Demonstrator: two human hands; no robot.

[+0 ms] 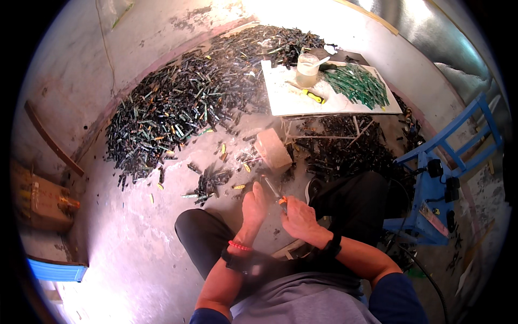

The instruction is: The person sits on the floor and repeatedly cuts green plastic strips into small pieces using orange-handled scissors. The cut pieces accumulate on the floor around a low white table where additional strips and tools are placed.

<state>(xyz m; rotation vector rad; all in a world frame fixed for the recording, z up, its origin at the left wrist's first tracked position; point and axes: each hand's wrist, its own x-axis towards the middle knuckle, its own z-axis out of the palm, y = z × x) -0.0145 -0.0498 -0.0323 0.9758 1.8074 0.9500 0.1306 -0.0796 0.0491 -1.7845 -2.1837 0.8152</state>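
Note:
My right hand (303, 218) is wrapped round the handle of a slim tool with a metal shaft (271, 187) and orange on its grip. The shaft slants up and to the left, its far end close to the fingertips of my left hand (254, 208). My left hand is closed, its thumb pointing away from me; whatever its fingers may hold is hidden. Both hands are above the floor between my knees. Just beyond them sits a tan cardboard-like block (272, 150), with a small heap of dark strips (209, 182) to its left.
A large pile of dark narrow pieces (178, 108) lies along the wall. On a low white table (283, 102) are a clear cup of liquid (307, 73), a yellow cutter (314, 96) and green strips (359, 86). A blue chair (418, 210) stands right; a brown box (43, 200) is left.

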